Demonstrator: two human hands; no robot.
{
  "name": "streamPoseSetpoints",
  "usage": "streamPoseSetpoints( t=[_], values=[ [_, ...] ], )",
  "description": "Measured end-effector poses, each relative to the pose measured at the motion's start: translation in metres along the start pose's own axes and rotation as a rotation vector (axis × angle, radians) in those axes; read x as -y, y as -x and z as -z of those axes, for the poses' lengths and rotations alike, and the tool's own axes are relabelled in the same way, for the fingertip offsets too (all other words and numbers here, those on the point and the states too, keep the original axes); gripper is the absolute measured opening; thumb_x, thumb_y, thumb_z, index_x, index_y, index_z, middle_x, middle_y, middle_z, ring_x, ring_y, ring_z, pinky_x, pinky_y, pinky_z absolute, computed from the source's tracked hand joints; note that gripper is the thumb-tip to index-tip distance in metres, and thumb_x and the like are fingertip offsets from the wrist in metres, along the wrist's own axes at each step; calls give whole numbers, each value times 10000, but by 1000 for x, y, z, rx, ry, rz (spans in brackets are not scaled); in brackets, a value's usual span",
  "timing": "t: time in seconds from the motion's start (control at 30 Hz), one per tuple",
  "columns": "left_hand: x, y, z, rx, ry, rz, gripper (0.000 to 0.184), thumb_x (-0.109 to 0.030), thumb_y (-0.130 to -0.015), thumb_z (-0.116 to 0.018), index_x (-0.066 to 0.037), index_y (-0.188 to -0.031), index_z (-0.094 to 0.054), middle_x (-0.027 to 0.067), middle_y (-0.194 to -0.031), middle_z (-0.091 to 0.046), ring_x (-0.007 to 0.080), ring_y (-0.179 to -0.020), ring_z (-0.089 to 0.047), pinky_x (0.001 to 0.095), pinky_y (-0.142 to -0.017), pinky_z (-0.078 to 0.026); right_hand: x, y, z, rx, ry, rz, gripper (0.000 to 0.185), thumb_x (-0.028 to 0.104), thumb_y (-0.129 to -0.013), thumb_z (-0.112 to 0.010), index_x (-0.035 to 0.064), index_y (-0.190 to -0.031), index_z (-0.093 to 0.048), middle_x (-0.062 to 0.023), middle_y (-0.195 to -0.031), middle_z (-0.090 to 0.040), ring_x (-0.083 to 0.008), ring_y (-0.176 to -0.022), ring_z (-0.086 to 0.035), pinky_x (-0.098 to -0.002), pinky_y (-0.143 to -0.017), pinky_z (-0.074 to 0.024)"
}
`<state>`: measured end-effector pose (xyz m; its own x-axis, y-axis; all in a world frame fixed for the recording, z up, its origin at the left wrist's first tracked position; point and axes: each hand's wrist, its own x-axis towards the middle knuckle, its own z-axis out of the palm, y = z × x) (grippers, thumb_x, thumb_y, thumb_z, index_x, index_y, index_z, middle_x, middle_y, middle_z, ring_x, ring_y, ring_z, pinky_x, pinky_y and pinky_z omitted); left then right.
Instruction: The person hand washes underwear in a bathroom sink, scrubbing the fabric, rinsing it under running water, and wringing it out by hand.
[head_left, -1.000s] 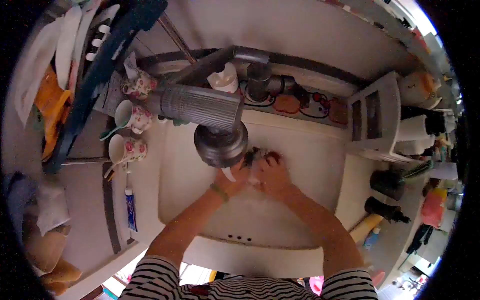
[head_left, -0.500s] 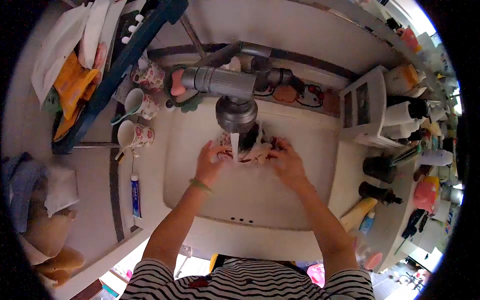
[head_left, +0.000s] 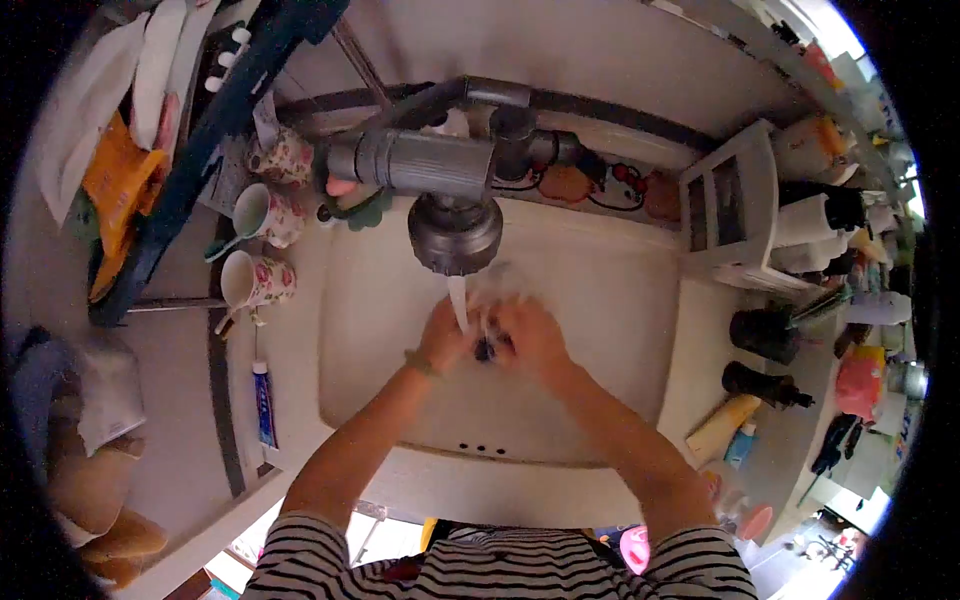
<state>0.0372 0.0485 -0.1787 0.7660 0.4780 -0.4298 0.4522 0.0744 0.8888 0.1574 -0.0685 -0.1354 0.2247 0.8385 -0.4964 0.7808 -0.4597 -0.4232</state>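
Observation:
My left hand (head_left: 445,335) and my right hand (head_left: 535,332) are close together over the white sink basin (head_left: 400,260). Both are closed around a bunched wet cloth (head_left: 485,348), pale with dark patches and mostly hidden between the fingers. Motion blurs the fingers. A stream of water (head_left: 458,300) falls from the grey faucet (head_left: 455,235) beside my left hand. A band circles my left wrist.
Floral cups (head_left: 255,280) with toothbrushes and a toothpaste tube (head_left: 264,405) stand or lie along the left ledge. At the right are a small white drawer unit (head_left: 730,205), a dark cup (head_left: 765,335), a dark bottle (head_left: 765,383) and a tan tube (head_left: 722,423).
My hands have come together and nearer to me, bunching the cloth that was spread between them under the water. The view has shifted slightly.

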Motion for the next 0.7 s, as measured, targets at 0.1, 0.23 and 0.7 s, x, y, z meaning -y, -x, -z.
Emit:
streamPoseSetpoints(
  t=[0.1,0.23,0.7],
  values=[
    [-1,37,-3,6,-1051,-553,265,-232,-725,-623,-99,-941,-546,102,-1072,-507,283,-994,-480,434,-750,-412,-33,40,-61,-530,223,492,433,237,-567,-722,167,-974,-591,-74,-1056,-525,-294,-1015,-464,-434,-846,-392],
    [-6,36,-10,27,-1076,-634,221,-171,-712,-589,-100,-916,-546,120,-1075,-475,329,-1021,-445,465,-763,-394,-42,27,-81,-458,180,484,432,298,-566,-723,174,-960,-595,-50,-1017,-539,-295,-1017,-463,-459,-820,-393],
    [45,-5,-21,92,-149,-361,422,-231,-680,-636,-51,-1044,-525,120,-848,-566,303,-830,-569,412,-712,-446,-53,13,-53,-600,-41,252,453,147,-708,-591,75,-1139,-475,-151,-1107,-485,-264,-1028,-485,-351,-823,-432]
  ],
)
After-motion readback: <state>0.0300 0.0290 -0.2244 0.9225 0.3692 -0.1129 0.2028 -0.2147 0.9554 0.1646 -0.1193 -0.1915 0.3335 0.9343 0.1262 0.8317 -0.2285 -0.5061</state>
